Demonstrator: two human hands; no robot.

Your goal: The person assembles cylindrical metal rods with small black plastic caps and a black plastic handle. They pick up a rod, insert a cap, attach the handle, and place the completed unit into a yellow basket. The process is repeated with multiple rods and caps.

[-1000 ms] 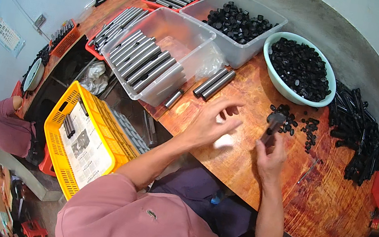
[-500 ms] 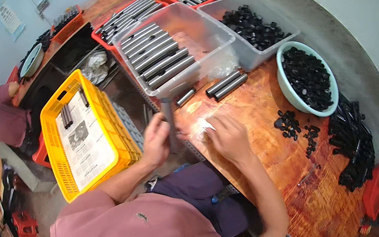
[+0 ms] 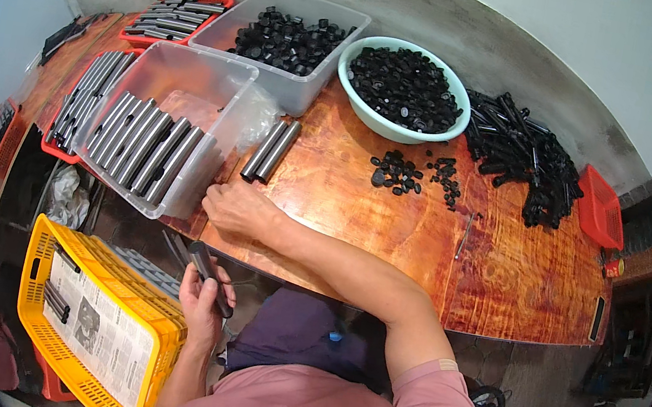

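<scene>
My left hand (image 3: 202, 296) is wrapped round a dark metal tube (image 3: 212, 279), held slantwise in front of the table's near edge, beside the yellow crate (image 3: 166, 340). My right hand (image 3: 238, 208) rests at the table's front edge, next to the clear plastic bin (image 3: 171, 209) of metal tubes (image 3: 148, 150). Its fingers are curled under, and whatever they may hold is hidden. Just beyond that hand, two steel tubes (image 3: 270, 152) lie side by side on the wooden table (image 3: 322, 228).
Behind stand another clear bin (image 3: 310, 86) of black caps and a pale green basin (image 3: 405, 135) of black parts. Small black pieces (image 3: 397, 172), a pile of black rods (image 3: 522, 149) and a red basket (image 3: 601, 204) lie to the right. Newspaper (image 3: 101, 330) lines the yellow crate, with tubes on it.
The view has turned to the right. My right hand has moved left across the table toward the clear bin, where a short tube lay; that tube is now out of sight. The held tube tilts differently.
</scene>
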